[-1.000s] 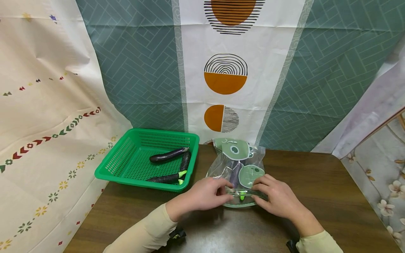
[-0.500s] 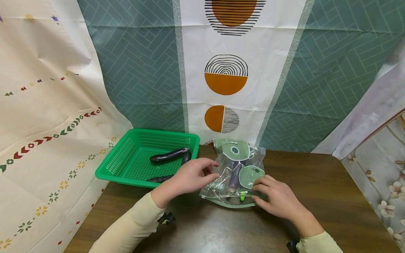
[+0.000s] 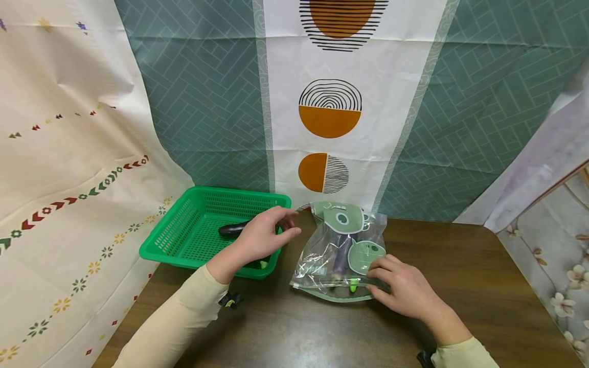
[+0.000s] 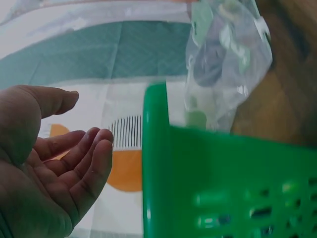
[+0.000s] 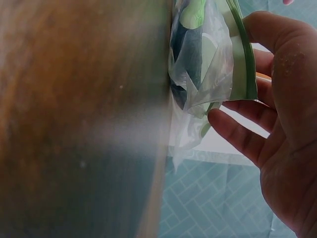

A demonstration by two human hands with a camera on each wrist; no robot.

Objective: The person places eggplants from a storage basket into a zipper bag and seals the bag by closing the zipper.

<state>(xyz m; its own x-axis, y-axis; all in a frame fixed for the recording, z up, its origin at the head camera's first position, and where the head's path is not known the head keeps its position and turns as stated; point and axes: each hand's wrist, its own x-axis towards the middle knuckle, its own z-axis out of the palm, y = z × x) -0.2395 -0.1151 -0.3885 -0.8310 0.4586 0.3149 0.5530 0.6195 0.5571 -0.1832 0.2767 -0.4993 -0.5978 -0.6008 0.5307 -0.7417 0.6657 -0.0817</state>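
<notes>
My left hand (image 3: 262, 236) hovers over the right side of a green plastic basket (image 3: 154, 251), its fingers loosely bent and holding nothing. In the left wrist view, that hand (image 4: 62, 163) is apart from the basket's rim (image 4: 155, 163). With thumb and fingers, my right hand (image 3: 405, 287) pinches the near edge of a clear zip bag (image 3: 317, 261) printed with green figures. Inside the bag lie a purple eggplant (image 3: 342, 254) and something with a bright green tip (image 3: 353, 285). A dark eggplant (image 3: 231, 230) shows in the basket; my left arm hides much of the basket's contents.
The brown wooden table (image 3: 442, 255) extends to the right of the bag and in front of it. A patterned cloth (image 3: 211, 102) hangs behind. Cream cloth (image 3: 83, 230) drapes along the left side, and a floral cloth (image 3: 547, 260) borders the right.
My left hand has let go of the bag's near edge and moved left and away from me to the basket. The right hand stays on the bag.
</notes>
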